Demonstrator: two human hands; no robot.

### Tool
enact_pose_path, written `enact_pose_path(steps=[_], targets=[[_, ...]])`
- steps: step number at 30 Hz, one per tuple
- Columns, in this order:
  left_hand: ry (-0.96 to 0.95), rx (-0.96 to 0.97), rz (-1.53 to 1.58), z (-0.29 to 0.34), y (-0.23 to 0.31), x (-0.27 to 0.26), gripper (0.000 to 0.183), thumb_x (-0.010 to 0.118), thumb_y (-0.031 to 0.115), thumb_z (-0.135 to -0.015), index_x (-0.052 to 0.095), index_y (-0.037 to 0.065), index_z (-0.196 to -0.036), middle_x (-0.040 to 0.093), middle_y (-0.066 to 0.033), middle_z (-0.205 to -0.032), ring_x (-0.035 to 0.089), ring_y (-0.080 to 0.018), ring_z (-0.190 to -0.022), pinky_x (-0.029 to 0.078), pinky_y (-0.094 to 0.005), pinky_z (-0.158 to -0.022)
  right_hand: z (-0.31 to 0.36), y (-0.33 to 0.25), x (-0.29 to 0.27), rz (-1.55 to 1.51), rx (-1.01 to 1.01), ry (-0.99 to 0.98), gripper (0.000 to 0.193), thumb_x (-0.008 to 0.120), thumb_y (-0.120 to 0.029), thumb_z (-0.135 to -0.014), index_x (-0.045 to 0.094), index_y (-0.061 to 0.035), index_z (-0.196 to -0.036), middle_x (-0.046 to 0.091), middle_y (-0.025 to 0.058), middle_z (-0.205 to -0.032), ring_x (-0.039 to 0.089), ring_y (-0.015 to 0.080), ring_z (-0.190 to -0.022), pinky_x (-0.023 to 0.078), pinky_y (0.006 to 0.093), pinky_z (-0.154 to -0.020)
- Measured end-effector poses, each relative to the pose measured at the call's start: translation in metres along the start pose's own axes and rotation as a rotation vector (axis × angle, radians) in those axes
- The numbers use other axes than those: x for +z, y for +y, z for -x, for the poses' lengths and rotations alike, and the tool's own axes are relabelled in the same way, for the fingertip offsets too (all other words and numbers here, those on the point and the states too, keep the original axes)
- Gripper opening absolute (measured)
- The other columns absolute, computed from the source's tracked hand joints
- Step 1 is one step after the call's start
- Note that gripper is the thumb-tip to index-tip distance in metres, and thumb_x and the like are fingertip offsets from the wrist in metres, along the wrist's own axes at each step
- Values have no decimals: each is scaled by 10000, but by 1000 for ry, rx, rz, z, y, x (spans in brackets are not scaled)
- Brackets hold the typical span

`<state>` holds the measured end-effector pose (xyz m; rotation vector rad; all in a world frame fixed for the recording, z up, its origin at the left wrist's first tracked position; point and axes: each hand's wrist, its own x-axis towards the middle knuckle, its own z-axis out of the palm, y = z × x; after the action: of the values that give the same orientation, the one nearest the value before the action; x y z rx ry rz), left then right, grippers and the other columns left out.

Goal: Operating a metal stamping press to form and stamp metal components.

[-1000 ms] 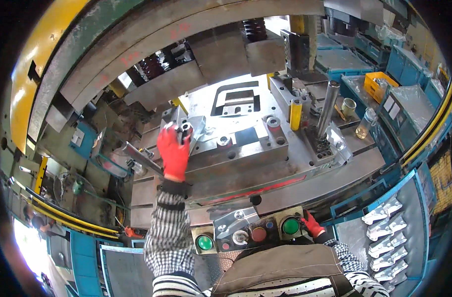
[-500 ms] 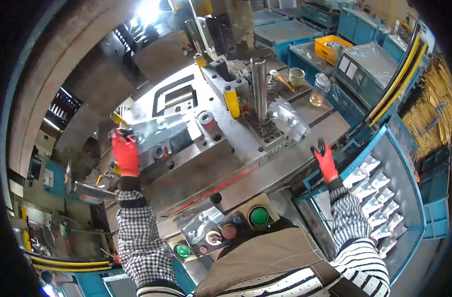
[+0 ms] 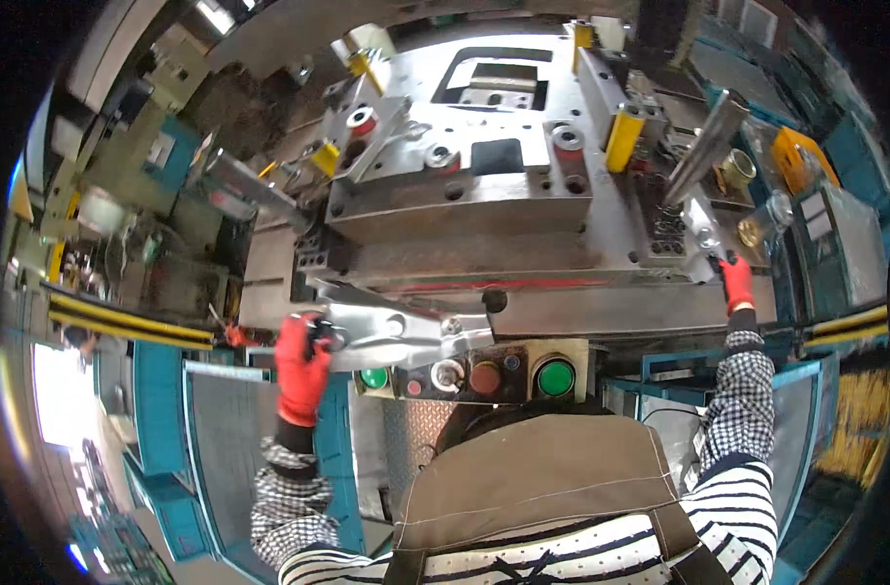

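My left hand (image 3: 303, 366), in a red glove with dark fingertips, is closed on the end of a stamped sheet-metal part (image 3: 391, 330). This long, shiny part is held in front of the press die (image 3: 459, 210), above the control box. At the right, my right hand (image 3: 737, 281), gloved the same way, pinches the lower edge of a second stamped metal part (image 3: 700, 229). That part leans beside a steel guide post (image 3: 710, 146) on the press bed. Its far end is partly hidden by the post.
A control box (image 3: 484, 378) with green, red and other buttons sits at the near edge. Yellow posts (image 3: 624, 138) rise from the die. A clear jar (image 3: 765, 219) and a tin (image 3: 737, 168) stand at the right. Blue bins (image 3: 162, 409) flank the press.
My left hand has drawn its metal part off the die toward me. My right hand has gone from open to gripping the other part. The view has turned left.
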<state>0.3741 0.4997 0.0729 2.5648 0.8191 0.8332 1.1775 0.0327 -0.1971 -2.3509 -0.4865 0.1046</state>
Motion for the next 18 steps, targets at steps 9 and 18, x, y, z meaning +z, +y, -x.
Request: enact_pose_path(steps=[9,18], targets=[[167,-264,103,64,-17,190,448,683,-12,-811,620,41,-1252,631,-202,-1214,602,-444,-1136,493,-518,-971,26,-16,-64,-517,99,87,566,726,-212,-956,588,5,-1460,666,202,-1390,625,312,-1285,464,400,-1100],[241,-378,-190,109,-49,208,580,761,45,-736,616,76,-1296,628,-155,-1238,558,-401,-1210,412,-520,-1066,224,24,-211,283,-401,-51,556,454,-380,-1139,496,-9,-1551,565,145,-1534,531,262,-1399,409,411,-1190]])
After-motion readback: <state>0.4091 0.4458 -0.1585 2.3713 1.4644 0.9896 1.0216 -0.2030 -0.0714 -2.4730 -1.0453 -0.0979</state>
